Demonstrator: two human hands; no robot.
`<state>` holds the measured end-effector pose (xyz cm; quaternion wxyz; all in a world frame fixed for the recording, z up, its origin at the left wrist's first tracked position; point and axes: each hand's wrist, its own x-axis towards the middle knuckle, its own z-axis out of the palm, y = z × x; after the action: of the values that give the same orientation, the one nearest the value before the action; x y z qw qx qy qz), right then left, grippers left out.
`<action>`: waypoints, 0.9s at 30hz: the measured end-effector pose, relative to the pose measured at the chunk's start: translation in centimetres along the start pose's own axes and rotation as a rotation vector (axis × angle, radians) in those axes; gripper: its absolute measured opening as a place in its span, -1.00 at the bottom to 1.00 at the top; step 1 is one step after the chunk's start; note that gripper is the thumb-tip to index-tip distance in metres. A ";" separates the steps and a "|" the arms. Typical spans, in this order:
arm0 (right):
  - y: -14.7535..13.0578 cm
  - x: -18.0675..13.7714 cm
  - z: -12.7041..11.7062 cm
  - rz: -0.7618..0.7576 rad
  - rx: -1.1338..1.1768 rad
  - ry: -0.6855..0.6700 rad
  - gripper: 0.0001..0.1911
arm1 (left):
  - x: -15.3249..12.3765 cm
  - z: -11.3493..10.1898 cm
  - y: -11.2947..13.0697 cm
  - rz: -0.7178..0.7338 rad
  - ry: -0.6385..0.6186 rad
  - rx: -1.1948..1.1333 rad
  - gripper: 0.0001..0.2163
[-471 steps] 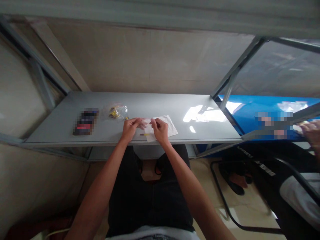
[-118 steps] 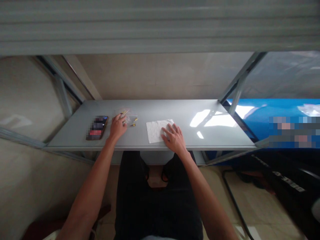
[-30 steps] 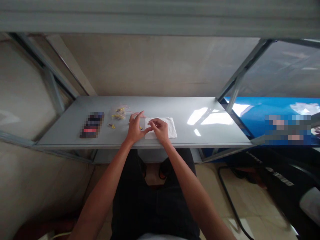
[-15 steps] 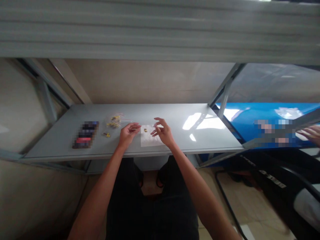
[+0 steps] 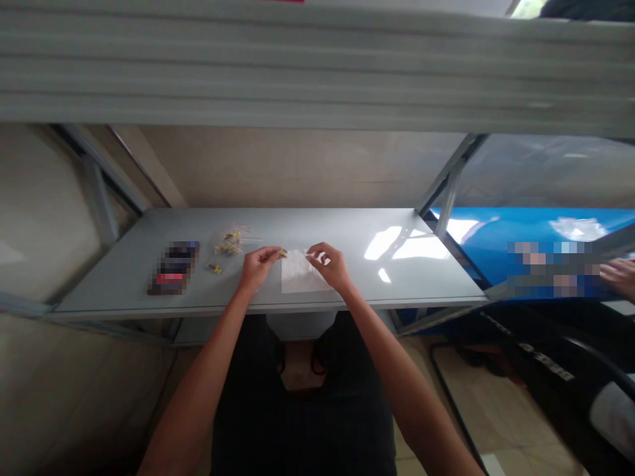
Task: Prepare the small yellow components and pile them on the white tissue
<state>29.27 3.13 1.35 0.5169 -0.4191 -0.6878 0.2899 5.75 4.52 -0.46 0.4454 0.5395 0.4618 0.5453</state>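
Note:
My left hand (image 5: 256, 264) hovers just above the grey shelf (image 5: 377, 277), its fingertips pinched on a small yellow part (image 5: 282, 252). My right hand (image 5: 331, 263) is beside it, fingers curled in a pinch over the far edge of a white tissue sheet (image 5: 297, 281); what it holds is too small to make out. The tissue lies flat between my two hands. A clear plastic bag with several small yellow parts (image 5: 229, 240) lies to the left, and one loose yellow part (image 5: 215, 268) sits near it.
A phone (image 5: 173, 268) lies at the shelf's left end. Metal uprights (image 5: 449, 182) frame the shelf, with another shelf board overhead. A blue surface (image 5: 526, 238) adjoins on the right, where another person's hand (image 5: 618, 277) rests. A black chair stands at lower right.
Since half a second ago my open, raised hands have closed into pinches and lowered toward the tissue. The yellow part that lay on the tissue is now at my left fingertips.

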 end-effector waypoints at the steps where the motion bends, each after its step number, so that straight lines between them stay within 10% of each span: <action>1: 0.2 -0.1 -0.3 -0.029 -0.047 -0.012 -0.90 | 0.0 0.1 0.0 0.015 0.015 0.015 -0.55; 13: 1.4 -1.1 -1.9 -0.070 -0.229 -0.144 -0.79 | 0.9 1.6 0.4 0.220 -0.033 0.138 -0.71; 27: 1.4 -1.5 -2.0 0.178 0.043 -0.067 -0.70 | 0.3 2.8 0.9 0.045 -0.100 -0.005 -0.44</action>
<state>31.71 2.38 0.07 0.4746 -0.4574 -0.6584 0.3634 8.59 4.70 0.48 0.4569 0.5753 0.4254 0.5285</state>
